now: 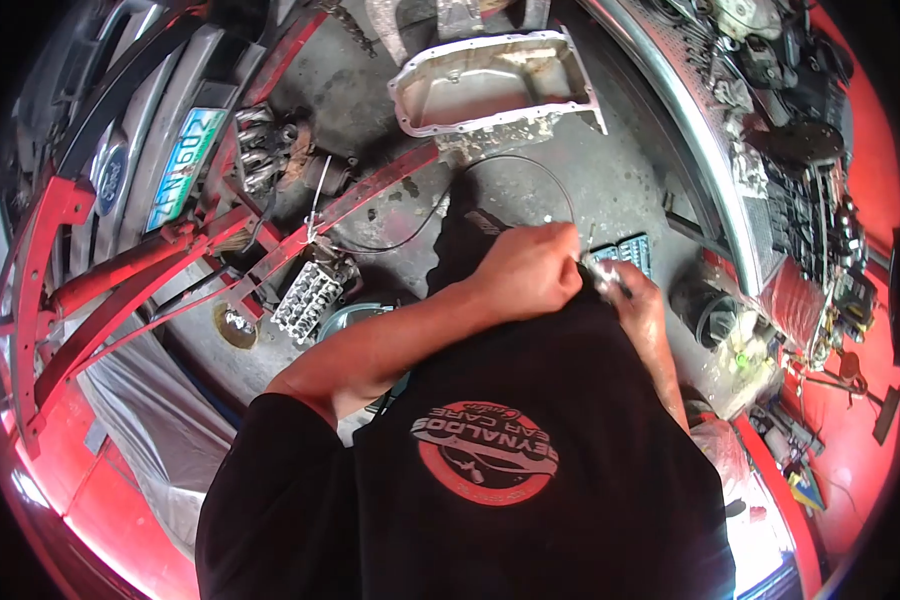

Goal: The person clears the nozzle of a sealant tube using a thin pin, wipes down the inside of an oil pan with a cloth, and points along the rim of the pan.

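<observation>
Red steel frame (55, 285) at far left, beside a Ford grille with licence plate (182, 170). Next, cylinder head (308, 300) on the concrete floor (610, 165); oil pan (495, 88) further off, ahead of the hands. Left hand (532, 272) closed in a fist; can't tell if anything's inside. Small shiny metal part (604, 274) just right of that fist, gripped in the curled fingers of the right hand (637, 305). Blue socket set (635, 252) on the floor beyond, partly hidden. Black bucket (708, 308) right of it, then metal parts along the right edge.
</observation>
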A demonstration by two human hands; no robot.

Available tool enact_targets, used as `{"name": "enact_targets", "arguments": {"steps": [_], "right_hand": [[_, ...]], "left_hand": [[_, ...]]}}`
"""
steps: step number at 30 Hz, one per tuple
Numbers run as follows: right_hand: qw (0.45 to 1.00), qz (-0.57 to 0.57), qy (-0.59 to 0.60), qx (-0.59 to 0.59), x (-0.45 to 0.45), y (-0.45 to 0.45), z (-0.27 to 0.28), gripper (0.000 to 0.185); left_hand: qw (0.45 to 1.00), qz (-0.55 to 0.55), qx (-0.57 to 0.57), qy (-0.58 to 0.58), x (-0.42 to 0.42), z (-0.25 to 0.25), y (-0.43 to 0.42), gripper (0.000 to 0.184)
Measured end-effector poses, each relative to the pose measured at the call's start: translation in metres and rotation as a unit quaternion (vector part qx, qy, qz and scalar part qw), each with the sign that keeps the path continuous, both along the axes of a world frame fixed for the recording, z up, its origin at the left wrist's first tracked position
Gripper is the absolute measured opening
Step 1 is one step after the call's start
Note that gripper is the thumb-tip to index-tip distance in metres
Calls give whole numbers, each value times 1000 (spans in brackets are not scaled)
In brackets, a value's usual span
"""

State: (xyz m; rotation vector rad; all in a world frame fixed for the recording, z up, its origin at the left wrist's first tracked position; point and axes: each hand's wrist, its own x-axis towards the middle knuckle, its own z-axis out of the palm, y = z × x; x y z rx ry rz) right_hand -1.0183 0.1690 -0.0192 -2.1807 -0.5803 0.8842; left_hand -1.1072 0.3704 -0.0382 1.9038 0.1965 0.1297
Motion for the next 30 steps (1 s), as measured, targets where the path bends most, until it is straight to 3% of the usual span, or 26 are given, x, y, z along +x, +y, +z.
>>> {"name": "enact_targets", "arguments": {"steps": [3, 6, 7, 8, 10, 14, 16, 19, 30], "right_hand": [[993, -107, -49, 12, -8, 15, -2, 17], [977, -148, -25, 149, -5, 21, -13, 12], [965, -175, 38, 190, -6, 25, -12, 13], [946, -199, 102, 233, -7, 32, -8, 14], [934, -208, 111, 267, -13, 37, -13, 18], [923, -214, 52, 317, -21, 47, -15, 21], [917, -233, 85, 311, -25, 50, -9, 24], [918, -258, 58, 295, -33, 52, -9, 23], [930, -277, -24, 241, -39, 38, -6, 19]], "left_hand": [[994, 69, -76, 34, 2, -5, 3, 8], [964, -11, -243, 106, 9, -12, -1, 19], [969, -26, -228, 88, 11, -16, -8, 35], [981, -66, -179, -22, 17, -14, -9, 41], [977, -76, -188, 64, 21, -12, -12, 38], [987, -63, -147, 4, 21, -14, -21, 30], [994, -50, -86, -53, 18, -14, -21, 31], [996, -43, -57, -48, 17, -14, -22, 31], [991, -85, -73, -67, 23, -17, -34, 26]]}}
